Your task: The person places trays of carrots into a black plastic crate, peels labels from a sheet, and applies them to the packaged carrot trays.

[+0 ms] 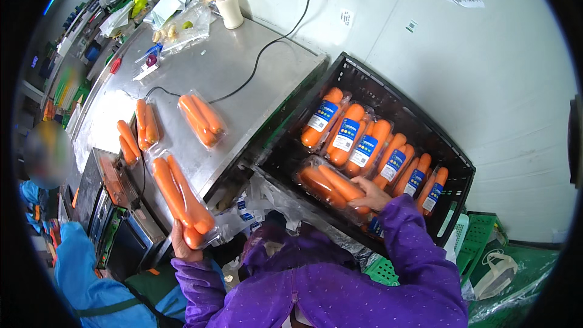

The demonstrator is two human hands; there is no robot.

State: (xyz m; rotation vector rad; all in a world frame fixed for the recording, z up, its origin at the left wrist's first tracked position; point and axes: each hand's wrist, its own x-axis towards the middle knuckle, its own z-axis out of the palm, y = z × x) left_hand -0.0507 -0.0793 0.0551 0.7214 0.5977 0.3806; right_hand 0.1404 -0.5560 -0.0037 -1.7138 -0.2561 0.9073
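Note:
My left hand (184, 246) holds the lower end of a clear plastic pack of carrots (175, 187) over the steel table's near edge. With my right hand (371, 196) I grip another carrot pack (332, 184) inside a black plastic crate (405, 93). Behind that hand, several packs of carrots with blue and white labels (345, 134) stand side by side in a row. On the steel table (241, 68) lie a wrapped pack of carrots (202, 118), a second pack (146, 125) and some more carrots (128, 142) beside it.
A cream bottle (228, 7), a clear bag (189, 27) and red-handled scissors (115, 65) lie or stand on the table. A black cable (259, 57) crosses it from a wall socket. A machine (125, 200) and a co-worker's blue sleeve (77, 255) are at left; green crates (476, 237) at right.

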